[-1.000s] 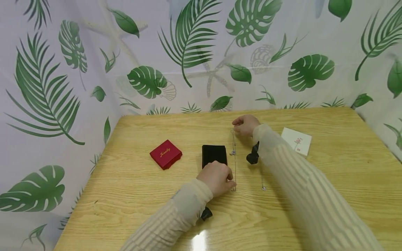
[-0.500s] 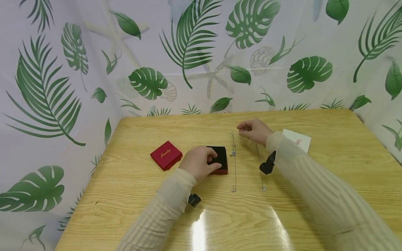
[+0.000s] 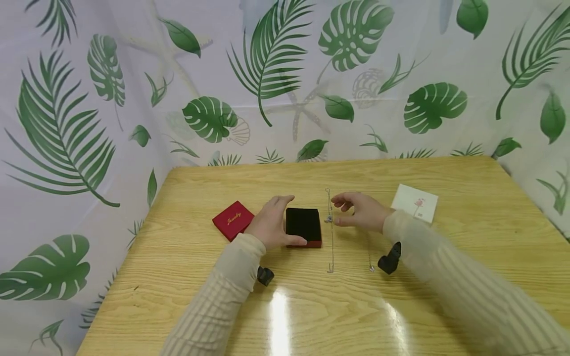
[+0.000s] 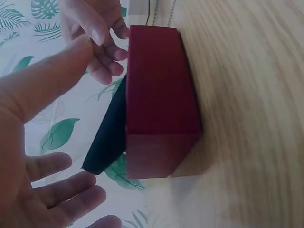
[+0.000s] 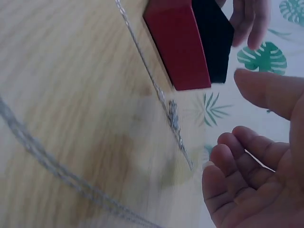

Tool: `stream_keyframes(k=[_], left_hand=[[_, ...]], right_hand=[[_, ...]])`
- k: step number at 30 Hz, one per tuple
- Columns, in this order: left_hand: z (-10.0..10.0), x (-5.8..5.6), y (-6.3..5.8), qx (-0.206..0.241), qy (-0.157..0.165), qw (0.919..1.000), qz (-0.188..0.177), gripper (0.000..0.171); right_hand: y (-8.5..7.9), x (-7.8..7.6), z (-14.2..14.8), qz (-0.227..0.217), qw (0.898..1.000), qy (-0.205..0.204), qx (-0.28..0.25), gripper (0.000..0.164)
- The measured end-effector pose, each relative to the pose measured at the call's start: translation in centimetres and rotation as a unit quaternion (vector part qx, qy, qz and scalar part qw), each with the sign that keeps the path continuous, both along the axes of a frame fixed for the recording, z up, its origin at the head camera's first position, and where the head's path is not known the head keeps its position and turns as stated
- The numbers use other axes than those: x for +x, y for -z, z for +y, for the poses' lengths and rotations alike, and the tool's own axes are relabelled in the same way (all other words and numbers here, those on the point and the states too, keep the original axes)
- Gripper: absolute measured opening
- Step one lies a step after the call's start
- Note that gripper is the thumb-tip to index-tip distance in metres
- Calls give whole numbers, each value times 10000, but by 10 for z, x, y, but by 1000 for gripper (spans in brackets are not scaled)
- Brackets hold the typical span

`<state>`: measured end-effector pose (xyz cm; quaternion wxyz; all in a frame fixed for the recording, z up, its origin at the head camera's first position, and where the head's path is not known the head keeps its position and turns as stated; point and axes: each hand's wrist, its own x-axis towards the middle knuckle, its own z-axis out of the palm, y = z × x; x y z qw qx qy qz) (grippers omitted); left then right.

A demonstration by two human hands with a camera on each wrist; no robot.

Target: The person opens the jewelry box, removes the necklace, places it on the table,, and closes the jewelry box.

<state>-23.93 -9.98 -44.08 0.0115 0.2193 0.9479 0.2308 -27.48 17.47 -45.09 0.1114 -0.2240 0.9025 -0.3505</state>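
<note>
A small red jewelry box (image 3: 314,244) with a black pad (image 3: 303,222) sits on the table in the head view. In the left wrist view the pad stands tilted partly out of the red box. My left hand (image 3: 270,225) is at the box's left side, thumb along the front edge and fingers spread, gripping nothing. To the right of the box, a silver necklace (image 3: 332,247) with a pendant (image 3: 329,218) lies stretched out. My right hand (image 3: 361,212) hovers beside that pendant, fingers loosely bent and apart from the thumb. A second silver chain (image 3: 370,257) lies partly hidden below this hand.
The red lid (image 3: 231,217) marked "Jewelry" lies left of the left hand, partly covered by it. A white box (image 3: 416,201) with a pink flower print stands behind the right wrist. Leaf-patterned cloth (image 3: 285,74) hangs along the table's back edge.
My left hand has let go of the necklace's near end and moved left to the box's side. My right hand has come from the necklace's far end toward me, near the pendant.
</note>
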Motion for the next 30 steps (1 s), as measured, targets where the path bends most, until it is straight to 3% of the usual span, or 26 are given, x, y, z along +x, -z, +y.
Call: stream_keyframes(k=[7,12,20,30], left_hand=[[-4,-4,5,-149,151,9991,-372,113],[-5,-5,7,-219,148,9982,-541,113],[-6,-7,8,-262,194,9972,-679,107],[-8,-8,11,-192,301,9976,-601,95]], right_hand=[[3,13,-14,13,9982,-520,287,88],[5,16,-23,-49,9970,-611,474,100],[9,18,-33,-215,9976,-481,455,102],[8,22,-39,-624,9975,-328,52,94]])
